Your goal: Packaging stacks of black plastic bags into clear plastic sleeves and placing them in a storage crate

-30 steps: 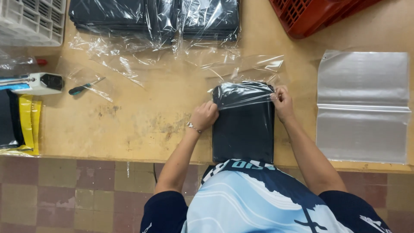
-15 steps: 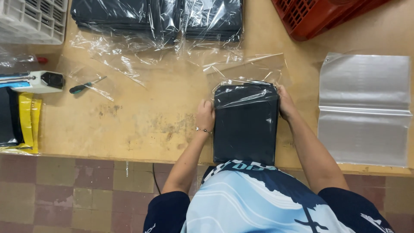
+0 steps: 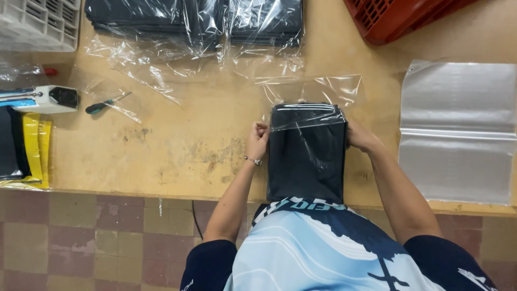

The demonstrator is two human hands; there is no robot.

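Note:
A folded black garment (image 3: 306, 153) lies on the wooden table in front of me, inside a clear plastic bag (image 3: 318, 94) whose open flap lies flat beyond it. My left hand (image 3: 257, 140) pinches the bag's edge at the garment's left side. On the right side, my right hand (image 3: 360, 136) grips the bag and garment edge. Both hands sit near the garment's upper corners.
Stacks of bagged black garments (image 3: 194, 19) lie at the table's far edge. A red crate (image 3: 398, 19) is far right, a white basket (image 3: 37, 24) far left. Flat clear bags (image 3: 458, 129) lie at right. A screwdriver (image 3: 105, 104), a tape tool (image 3: 46, 98) and yellow-edged packets (image 3: 29, 148) sit left.
The bag has slid further over the garment, which moved slightly toward me. Both hands shifted from the top corners down along the sides.

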